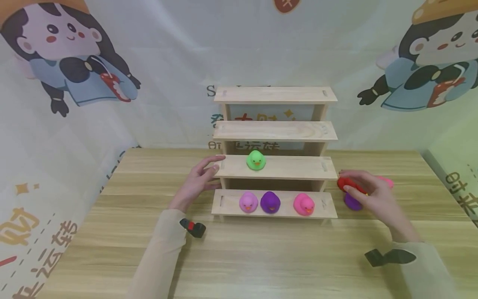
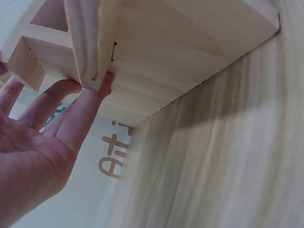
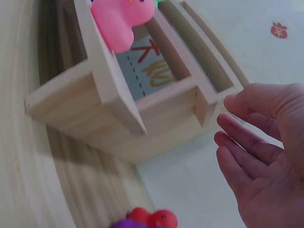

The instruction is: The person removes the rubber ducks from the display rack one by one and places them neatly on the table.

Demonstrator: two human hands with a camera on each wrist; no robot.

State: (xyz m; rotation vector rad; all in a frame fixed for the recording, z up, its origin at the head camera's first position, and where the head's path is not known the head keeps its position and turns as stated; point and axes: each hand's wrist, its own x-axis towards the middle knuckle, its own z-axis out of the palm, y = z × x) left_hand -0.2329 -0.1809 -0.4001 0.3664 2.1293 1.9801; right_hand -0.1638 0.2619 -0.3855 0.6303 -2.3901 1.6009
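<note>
A stepped wooden shelf [image 1: 276, 167] stands mid-table. My left hand [image 1: 195, 182] holds its left end, with fingers around a plank end [image 2: 92, 71] in the left wrist view. On the third tier from the top sits a green rubber duck [image 1: 256, 160]. The lowest tier carries a light purple duck [image 1: 248, 202], a dark purple duck [image 1: 270, 202] and a pink duck [image 1: 304, 204]. To the right, my right hand [image 1: 373, 195] hovers by a red duck [image 1: 347, 183], partly hiding it. The right wrist view shows this hand's fingers [image 3: 249, 152] apart from the ducks, holding nothing.
Beside the red duck lie another purple duck [image 1: 352, 202] and a pink thing [image 1: 386, 181], both partly covered by the right hand. The wood-grain table [image 1: 261, 257] meets a printed cloth backdrop [image 1: 171, 83] behind the shelf and along both sides.
</note>
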